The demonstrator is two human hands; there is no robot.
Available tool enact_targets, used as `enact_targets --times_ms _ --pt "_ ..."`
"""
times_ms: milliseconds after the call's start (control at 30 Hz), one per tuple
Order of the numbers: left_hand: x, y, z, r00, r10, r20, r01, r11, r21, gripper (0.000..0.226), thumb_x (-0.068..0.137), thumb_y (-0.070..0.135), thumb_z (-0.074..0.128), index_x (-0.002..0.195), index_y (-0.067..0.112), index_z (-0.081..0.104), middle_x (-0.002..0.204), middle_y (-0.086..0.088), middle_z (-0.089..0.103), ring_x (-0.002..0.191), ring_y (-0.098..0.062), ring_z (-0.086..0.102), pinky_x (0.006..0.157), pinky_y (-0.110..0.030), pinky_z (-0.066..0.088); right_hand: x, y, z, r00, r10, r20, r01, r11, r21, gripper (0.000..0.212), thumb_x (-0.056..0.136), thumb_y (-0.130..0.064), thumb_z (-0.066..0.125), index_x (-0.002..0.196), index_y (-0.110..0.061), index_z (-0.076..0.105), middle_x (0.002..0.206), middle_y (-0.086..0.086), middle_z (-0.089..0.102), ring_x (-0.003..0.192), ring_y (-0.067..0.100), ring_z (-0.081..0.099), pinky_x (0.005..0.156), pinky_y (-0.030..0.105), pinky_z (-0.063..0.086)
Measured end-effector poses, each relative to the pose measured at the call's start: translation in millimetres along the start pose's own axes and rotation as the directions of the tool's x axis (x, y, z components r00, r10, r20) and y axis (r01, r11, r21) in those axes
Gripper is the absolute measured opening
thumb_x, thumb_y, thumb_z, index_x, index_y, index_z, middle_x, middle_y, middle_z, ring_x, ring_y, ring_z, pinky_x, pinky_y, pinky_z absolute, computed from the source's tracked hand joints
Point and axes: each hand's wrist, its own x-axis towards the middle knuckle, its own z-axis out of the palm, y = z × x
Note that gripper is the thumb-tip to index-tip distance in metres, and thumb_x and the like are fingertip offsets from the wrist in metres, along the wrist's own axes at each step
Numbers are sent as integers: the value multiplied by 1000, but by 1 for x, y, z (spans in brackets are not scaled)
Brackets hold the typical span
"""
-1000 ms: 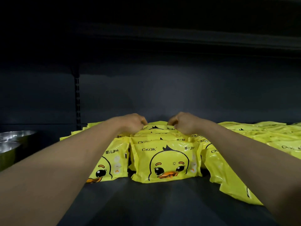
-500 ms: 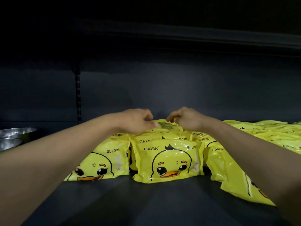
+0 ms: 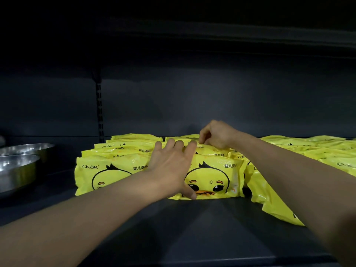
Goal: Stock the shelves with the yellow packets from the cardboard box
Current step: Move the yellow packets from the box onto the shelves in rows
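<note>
Head view: the yellow packets (image 3: 212,176) stand in leaning rows across the middle and right of the frame on a dark shelf (image 3: 192,228), each printed with a duck face; the front packet of the centre row sits at frame centre, with a second row (image 3: 107,170) just beside it on the left and more packets (image 3: 327,151) lying flatter at the right edge; the cardboard box is not in view. The left hand (image 3: 169,170) reaches in from the lower left, fingers straight and spread, laid flat against the face and top edge of the front centre packet, its thumb near the packet's lower edge; it presses rather than grips. The right hand (image 3: 213,134) comes in from the lower right and sits just behind, at the top of the centre row, fingers curled down onto the top edges of the packets there; it looks like a pinch, though which packet it holds I cannot tell. Two steel bowls (image 3: 17,168) rest at the left edge of the frame.

The packets appear soft, glossy and light, likely slippery film over a squashy filling; I judge the sealed top edge the best place to take hold, with a flat palm on the face to steady the row.
</note>
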Motion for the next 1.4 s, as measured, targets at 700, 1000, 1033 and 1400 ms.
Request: enact_targets --times_ms 700,1000,1033,1400 --pt "-24 -27 -10 989 -42 144 25 992 120 116 62 71 68 146 13 14 150 -1 28 140 -19 24 114 -44 11 -112 -19 -6 951 34 308 88 923 -374 124 69 -41 79 145 -38 -19 156 -6 -10 145 22 -6 118 46 9" --pt "-9 -22 -8 978 -91 188 35 960 279 105 65 65 70 141 9 26 143 -4 41 136 -23 32 113 -51 10 -86 -16 4 985 -20 169 78 936 -344 129 58 -28 88 148 -36 -3 148 3 16 136 25 14 112 37 28" --pt "-8 -22 -7 978 -98 186 41 957 289 105 65 64 71 141 9 26 143 -4 42 135 -23 33 113 -52 11 -85 -17 5 988 -21 151 75 930 -359 128 56 -31 88 148 -36 -1 147 4 18 135 25 16 111 37 29" --pt "-17 -36 -28 992 -124 2 123 982 -145 54 74 48 72 119 26 48 123 2 49 118 -20 39 96 -39 32 -116 -9 -32 991 118 61 -98 961 -257 76 65 -33 84 129 -22 44 126 0 54 117 19 48 93 33 45"
